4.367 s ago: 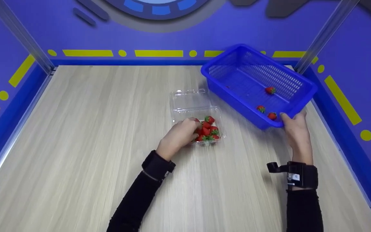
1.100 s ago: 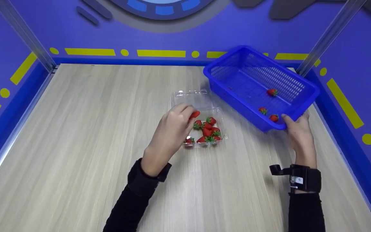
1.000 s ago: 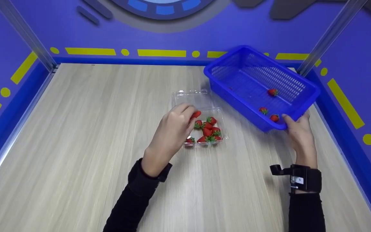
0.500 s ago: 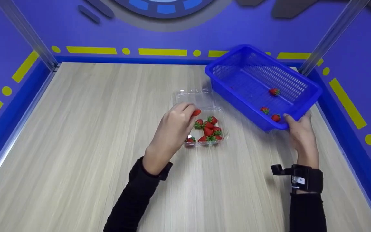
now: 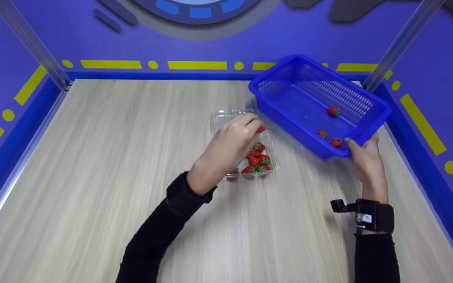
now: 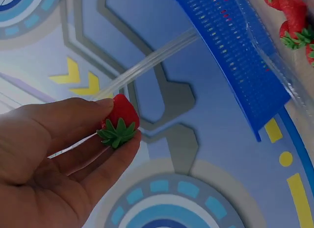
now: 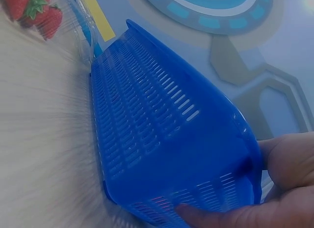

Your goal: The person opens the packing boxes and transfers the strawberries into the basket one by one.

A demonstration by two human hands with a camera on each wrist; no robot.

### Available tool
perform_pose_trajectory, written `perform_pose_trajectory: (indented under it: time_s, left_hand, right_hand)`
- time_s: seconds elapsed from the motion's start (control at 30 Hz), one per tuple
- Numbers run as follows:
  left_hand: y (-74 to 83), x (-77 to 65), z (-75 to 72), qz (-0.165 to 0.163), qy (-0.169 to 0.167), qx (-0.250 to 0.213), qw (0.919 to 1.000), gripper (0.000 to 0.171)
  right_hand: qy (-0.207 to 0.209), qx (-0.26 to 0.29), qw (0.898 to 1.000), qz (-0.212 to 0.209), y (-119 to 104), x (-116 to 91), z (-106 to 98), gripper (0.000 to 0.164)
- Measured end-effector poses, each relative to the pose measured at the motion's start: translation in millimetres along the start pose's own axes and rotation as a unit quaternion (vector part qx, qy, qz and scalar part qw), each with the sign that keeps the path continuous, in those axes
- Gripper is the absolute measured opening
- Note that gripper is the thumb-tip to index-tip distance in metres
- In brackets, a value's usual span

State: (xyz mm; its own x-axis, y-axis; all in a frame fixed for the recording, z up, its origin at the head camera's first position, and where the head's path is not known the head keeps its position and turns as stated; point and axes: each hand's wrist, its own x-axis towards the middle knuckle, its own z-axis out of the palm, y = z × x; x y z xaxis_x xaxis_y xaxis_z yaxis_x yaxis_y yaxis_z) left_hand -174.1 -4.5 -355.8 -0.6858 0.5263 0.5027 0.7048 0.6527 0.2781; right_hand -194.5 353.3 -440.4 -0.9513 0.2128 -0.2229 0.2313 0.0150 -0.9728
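My left hand (image 5: 228, 147) pinches a strawberry (image 6: 122, 112) between thumb and fingertips, its green leaves showing in the left wrist view. In the head view the hand is over an open clear plastic clamshell box (image 5: 274, 163) and hides part of its lid and left side. Several strawberries (image 5: 254, 160) lie in that box. With the thumb over the rim at the near right corner, my right hand (image 5: 370, 167) grips a blue slotted basket (image 5: 289, 126). Inside the basket, a strawberry (image 5: 333, 111) lies towards the far side and 2 more rest by the near corner.
A pale wooden tabletop (image 5: 112, 157) carries the box and basket. Blue panels (image 5: 195, 47) with yellow marks stand behind and on both sides, joined by metal corner posts (image 5: 391, 47). The basket is close to the back right corner.
My left hand reached into the box earlier, came up pinching a strawberry, and has since shifted right and slightly away, towards the basket. My right hand keeps its grip on the basket.
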Motion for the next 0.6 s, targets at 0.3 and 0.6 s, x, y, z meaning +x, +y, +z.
perform_pose_trajectory:
  time_s: [0.3, 0.6]
  left_hand:
    - [9.2, 77.4, 18.0, 0.039, -0.016, -0.035, 0.9985, 0.017]
    - [20.0, 137.1, 73.1, -0.004, -0.073, -0.041, 0.9965, 0.016]
  right_hand:
    - [-0.011, 0.022, 1.0, -0.002, 0.8, -0.1, -1.5, 0.08]
    - [-0.005, -0.022, 1.0, 0.006, 0.0, -1.6, 0.3, 0.079]
